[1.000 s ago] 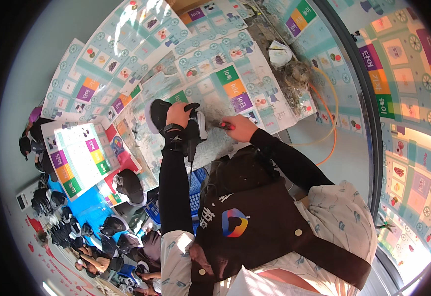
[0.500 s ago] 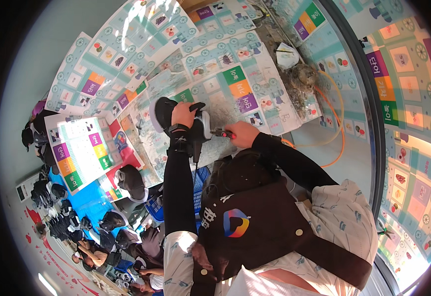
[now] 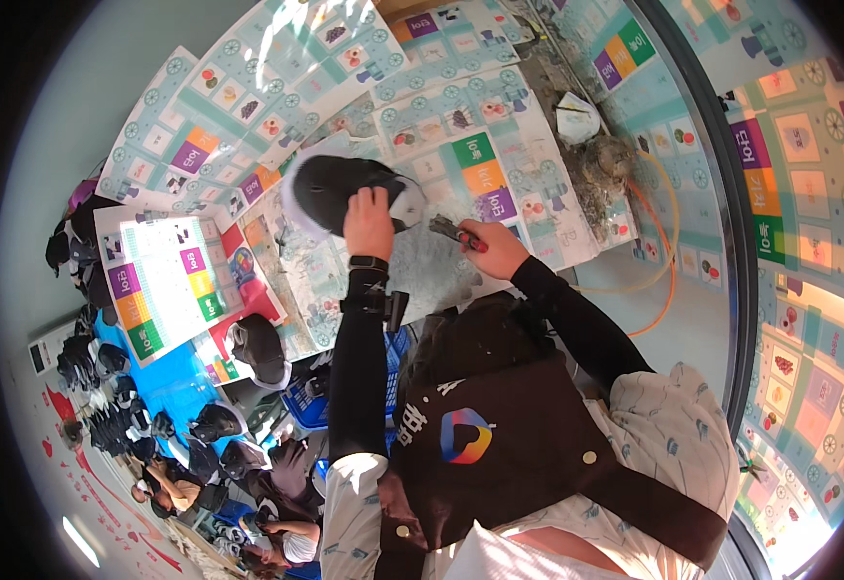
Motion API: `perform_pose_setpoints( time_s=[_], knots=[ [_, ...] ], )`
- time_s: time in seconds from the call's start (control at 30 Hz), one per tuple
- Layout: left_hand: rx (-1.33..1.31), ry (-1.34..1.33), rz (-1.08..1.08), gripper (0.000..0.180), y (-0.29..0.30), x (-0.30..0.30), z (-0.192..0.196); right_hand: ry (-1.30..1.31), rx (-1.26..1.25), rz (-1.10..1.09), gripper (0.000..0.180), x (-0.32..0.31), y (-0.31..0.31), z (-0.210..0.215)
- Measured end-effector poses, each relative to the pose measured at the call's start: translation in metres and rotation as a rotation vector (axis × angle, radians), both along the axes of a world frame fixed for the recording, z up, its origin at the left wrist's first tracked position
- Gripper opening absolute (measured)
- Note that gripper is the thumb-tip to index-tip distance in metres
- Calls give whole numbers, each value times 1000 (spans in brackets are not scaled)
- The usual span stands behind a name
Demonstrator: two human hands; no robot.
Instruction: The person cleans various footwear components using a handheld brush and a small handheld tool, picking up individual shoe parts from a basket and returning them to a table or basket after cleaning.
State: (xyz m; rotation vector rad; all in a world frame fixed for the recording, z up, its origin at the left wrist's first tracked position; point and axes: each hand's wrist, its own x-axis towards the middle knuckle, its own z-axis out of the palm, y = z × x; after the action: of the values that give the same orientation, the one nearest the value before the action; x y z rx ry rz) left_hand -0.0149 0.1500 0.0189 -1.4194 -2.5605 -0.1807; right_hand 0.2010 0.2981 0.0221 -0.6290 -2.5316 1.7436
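Left hand [image 3: 370, 227]: fingers curled over the near side of a black-and-white shoe [image 3: 320, 188], gripping it. Thumb placement not readable. The shoe lies over the tabletop [image 3: 431, 275], pale end toward the right hand [image 3: 499, 248]; whether it rests on the surface or is held just off it, cannot tell.

Right hand: closed around a red-and-black hand tool [image 3: 464, 239], dark head pointing toward the shoe. Head just beside the pale end, apparently not touching; exact form of the head too small to tell.

Step in hand, as judged: hand-tool work on the shoe, left steadying, right working, at a point between contacts. Next move would call for the left hand to present an edge firmly and the right to bring the tool head in lightly, clear of the left fingers.

Surroundings: printed sheets cover the tabletop, grey and worn near the tool; matted grey clump [image 3: 603, 159] at its far right, a second dark shoe [image 3: 257, 350] at left, blue basket [image 3: 308, 411] below it
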Motion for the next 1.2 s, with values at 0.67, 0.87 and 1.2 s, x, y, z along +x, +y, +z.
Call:
perform_pose_setpoints(
  time_s=[0.67,0.87,1.2],
  knots=[
    [270,-580,61,22,-4,19,-12,-35,144,-92,21,-15,4,-42],
    [257,-649,74,28,-42,31,-20,-77,62,9,29,-15,7,-47],
    [203,-803,145,33,-83,70,-19,-59,4,23,52,-12,9,-44]
  ],
)
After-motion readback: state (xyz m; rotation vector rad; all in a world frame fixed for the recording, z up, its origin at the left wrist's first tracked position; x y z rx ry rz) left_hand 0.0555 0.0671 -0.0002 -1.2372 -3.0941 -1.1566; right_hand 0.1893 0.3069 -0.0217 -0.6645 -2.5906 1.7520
